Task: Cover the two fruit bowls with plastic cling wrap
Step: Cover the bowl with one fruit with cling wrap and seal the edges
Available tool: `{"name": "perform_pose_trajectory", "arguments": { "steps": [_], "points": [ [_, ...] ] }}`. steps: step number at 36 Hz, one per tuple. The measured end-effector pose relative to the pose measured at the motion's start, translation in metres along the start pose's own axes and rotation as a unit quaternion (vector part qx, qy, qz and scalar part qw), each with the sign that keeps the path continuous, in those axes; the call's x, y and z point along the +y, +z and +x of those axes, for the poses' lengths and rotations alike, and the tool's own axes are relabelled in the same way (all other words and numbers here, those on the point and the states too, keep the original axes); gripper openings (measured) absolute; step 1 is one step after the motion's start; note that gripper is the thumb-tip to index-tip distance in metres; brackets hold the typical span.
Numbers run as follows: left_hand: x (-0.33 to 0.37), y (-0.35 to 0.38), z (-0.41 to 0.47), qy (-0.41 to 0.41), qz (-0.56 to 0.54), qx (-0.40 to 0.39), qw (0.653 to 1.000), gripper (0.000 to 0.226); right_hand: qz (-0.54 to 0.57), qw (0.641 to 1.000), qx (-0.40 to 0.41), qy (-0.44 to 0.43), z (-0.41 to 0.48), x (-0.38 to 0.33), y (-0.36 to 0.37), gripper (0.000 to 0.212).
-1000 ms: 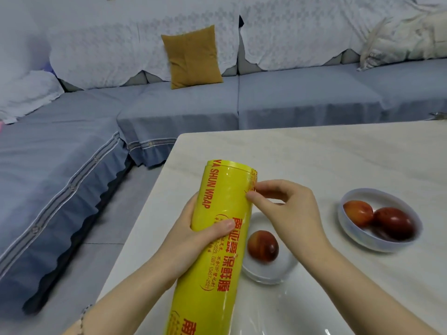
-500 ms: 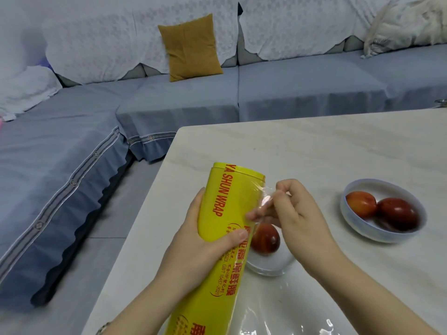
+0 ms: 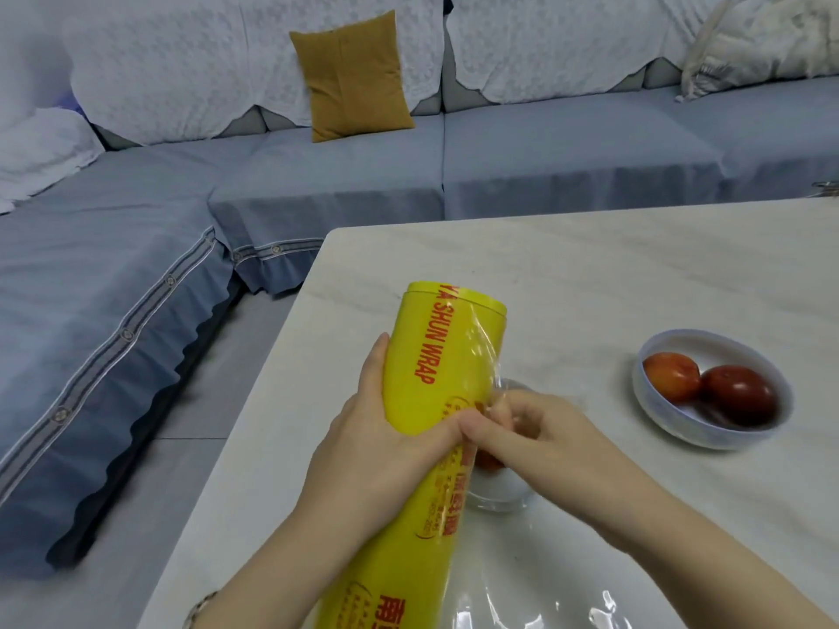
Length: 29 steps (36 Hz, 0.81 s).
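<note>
Roll point(image 3: 447, 356) points away lengthwise; left hand point(image 3: 377, 447) grips, right hand point(image 3: 540, 431) pinches film point(image 3: 486, 354).

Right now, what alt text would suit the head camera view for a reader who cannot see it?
A person's left hand holds a yellow cling wrap roll while the right hand pinches its loose film edge, above a small bowl on a pale table. A second bowl holding two red fruits sits uncovered to the right.

Support: pale marbled table point(image 3: 590, 274) | Right side: white bowl point(image 3: 726, 440) with two red fruits point(image 3: 737, 392) is set | Near edge: second bowl point(image 3: 499, 497), partly hidden, and clear film point(image 3: 545, 596) are laid
</note>
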<state>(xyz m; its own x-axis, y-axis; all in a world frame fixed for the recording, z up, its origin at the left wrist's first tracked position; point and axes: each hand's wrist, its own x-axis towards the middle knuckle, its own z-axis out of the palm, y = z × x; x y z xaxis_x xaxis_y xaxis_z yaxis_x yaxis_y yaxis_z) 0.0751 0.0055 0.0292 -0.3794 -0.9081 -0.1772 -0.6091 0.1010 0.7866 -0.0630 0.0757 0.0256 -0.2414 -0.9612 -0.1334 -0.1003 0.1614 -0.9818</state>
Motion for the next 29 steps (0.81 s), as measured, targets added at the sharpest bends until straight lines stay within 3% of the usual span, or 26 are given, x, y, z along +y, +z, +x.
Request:
{"name": "perform_pose_trajectory", "arguments": {
  "steps": [2,4,8,10,14,15,18,22,29],
  "points": [
    [0.003,0.000,0.002,0.009,-0.028,-0.010,1.000,0.110,0.011,1.000,0.016,-0.002,-0.002,0.008,0.003,0.052],
    [0.006,0.000,0.002,0.015,-0.033,-0.021,0.999,0.109,0.079,0.996,0.046,0.020,-0.002,0.010,0.000,0.054],
    [0.010,0.002,0.001,0.029,-0.028,-0.025,0.999,0.106,0.164,0.983,0.079,0.037,-0.003,0.009,-0.006,0.021],
    [0.010,0.003,0.002,0.036,-0.041,-0.013,0.998,0.105,0.178,0.979,0.093,0.039,-0.004,0.006,-0.006,0.015],
    [0.011,0.006,0.000,0.038,-0.037,-0.002,0.999,0.107,0.154,0.982,0.101,0.026,-0.003,0.003,-0.008,0.052],
    [0.011,0.006,0.000,0.036,-0.025,-0.001,0.999,0.109,0.146,0.983,0.112,0.010,-0.002,0.001,-0.008,0.050],
    [0.010,0.008,0.000,0.027,0.024,-0.003,0.999,0.110,0.140,0.982,0.126,-0.034,-0.002,0.002,-0.003,0.016],
    [0.008,0.011,0.002,0.010,0.102,-0.012,0.995,0.115,0.205,0.968,0.140,-0.030,-0.004,0.010,0.004,0.018],
    [0.001,-0.003,0.003,0.034,0.000,-0.189,0.981,0.110,0.315,0.929,0.191,0.026,0.005,0.014,-0.016,0.019]
  ]
}}
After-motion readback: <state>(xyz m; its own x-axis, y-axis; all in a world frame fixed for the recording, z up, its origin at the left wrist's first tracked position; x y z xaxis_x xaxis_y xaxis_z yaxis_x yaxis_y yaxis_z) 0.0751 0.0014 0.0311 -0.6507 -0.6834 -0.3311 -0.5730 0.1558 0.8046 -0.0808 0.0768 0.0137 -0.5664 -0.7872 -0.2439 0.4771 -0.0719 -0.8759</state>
